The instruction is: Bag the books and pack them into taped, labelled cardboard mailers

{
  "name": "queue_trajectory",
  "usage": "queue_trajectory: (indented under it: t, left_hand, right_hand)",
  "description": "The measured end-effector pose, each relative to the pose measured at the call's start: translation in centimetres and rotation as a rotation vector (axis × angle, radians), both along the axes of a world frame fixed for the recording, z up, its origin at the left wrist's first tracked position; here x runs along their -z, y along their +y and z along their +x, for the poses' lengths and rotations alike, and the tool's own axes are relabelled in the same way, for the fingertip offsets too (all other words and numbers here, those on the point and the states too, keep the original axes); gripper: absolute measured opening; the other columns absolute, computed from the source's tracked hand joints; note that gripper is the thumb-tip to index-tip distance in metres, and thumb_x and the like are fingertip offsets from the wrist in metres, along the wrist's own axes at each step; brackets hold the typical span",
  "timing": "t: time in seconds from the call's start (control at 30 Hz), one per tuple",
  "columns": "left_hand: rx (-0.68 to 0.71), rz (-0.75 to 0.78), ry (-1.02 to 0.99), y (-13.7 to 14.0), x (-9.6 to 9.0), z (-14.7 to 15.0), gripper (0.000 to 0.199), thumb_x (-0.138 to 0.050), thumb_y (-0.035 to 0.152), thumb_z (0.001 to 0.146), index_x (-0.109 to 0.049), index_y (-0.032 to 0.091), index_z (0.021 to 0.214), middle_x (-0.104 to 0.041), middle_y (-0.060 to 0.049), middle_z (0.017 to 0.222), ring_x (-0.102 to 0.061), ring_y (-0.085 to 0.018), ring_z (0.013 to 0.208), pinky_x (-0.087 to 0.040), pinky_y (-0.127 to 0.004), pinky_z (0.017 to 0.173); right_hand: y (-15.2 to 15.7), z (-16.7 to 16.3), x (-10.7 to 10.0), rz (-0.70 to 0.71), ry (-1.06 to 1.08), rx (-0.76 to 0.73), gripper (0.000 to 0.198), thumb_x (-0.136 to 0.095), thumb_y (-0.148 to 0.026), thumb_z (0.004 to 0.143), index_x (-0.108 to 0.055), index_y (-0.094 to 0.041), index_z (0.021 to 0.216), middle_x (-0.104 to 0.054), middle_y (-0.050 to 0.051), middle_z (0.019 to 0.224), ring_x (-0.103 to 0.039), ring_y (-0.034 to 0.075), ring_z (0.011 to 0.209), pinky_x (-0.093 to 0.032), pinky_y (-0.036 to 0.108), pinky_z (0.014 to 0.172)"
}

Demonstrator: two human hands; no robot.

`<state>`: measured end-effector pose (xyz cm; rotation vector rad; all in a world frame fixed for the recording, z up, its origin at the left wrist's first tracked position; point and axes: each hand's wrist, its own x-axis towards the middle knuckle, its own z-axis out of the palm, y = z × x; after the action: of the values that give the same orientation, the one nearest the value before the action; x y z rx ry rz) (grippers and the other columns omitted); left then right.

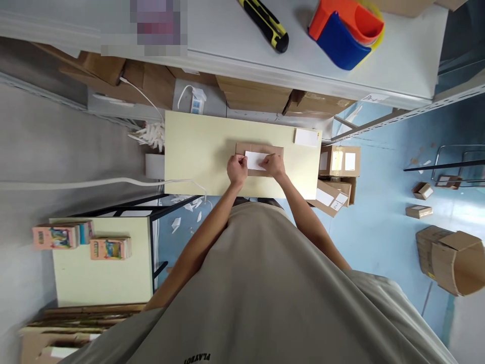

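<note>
A small cardboard box (278, 150) lies on the pale yellow table (200, 151) in front of me. On its top is a white label (254, 161). My left hand (237, 169) pinches the label's left edge between thumb and fingers. My right hand (273, 165) is closed, its fingertips pressed on the right part of the label; whether they grip anything is hidden. Near the table's far right corner lies a stack of white labels (306, 137).
Above the table, a grey shelf (220, 38) holds a yellow-black utility knife (267, 25) and a tape dispenser (343, 33). Cardboard boxes (335, 194) stand right of the table. Books (109, 248) lie on a side table at left. A white cable (113, 181) crosses the left side.
</note>
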<state>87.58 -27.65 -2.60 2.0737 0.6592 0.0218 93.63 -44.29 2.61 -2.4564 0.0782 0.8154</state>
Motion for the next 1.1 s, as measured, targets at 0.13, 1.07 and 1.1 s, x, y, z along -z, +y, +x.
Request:
queue_trajectory:
  t: [0.13,1.07,1.1]
  left_hand:
    - [0.005,-0.002,-0.004,-0.1,-0.3,0.0,0.015,-0.069,0.026,0.104,-0.066,0.027,0.09,-0.076,-0.008,0.1,-0.072,-0.027,0.101,-0.057,-0.042,0.105]
    - [0.116,-0.049,0.073,1.4,-0.7,-0.9,0.024,-0.078,0.01,0.088,-0.068,0.027,0.103,-0.071,-0.011,0.113,-0.074,-0.035,0.117,-0.057,-0.054,0.113]
    - [0.114,-0.054,0.091,1.6,-0.6,-0.9,0.028,-0.08,0.01,0.086,-0.068,0.027,0.104,-0.071,-0.01,0.113,-0.074,-0.034,0.115,-0.058,-0.055,0.112]
  right_hand:
    - [1.9,1.5,0.2,0.014,-0.075,0.059,0.017,-0.072,-0.026,0.105,-0.087,-0.022,0.098,-0.088,0.009,0.108,-0.08,0.027,0.103,-0.066,0.04,0.1]
    - [4.4,2.0,0.1,-0.057,0.094,-0.047,0.053,-0.066,-0.056,0.115,-0.079,-0.02,0.079,-0.084,0.009,0.078,-0.082,0.023,0.087,-0.063,0.034,0.096]
    - [4.7,2.1,0.0,-0.055,0.106,-0.027,0.057,-0.067,-0.062,0.114,-0.078,-0.02,0.078,-0.082,0.01,0.074,-0.081,0.025,0.085,-0.064,0.036,0.096]
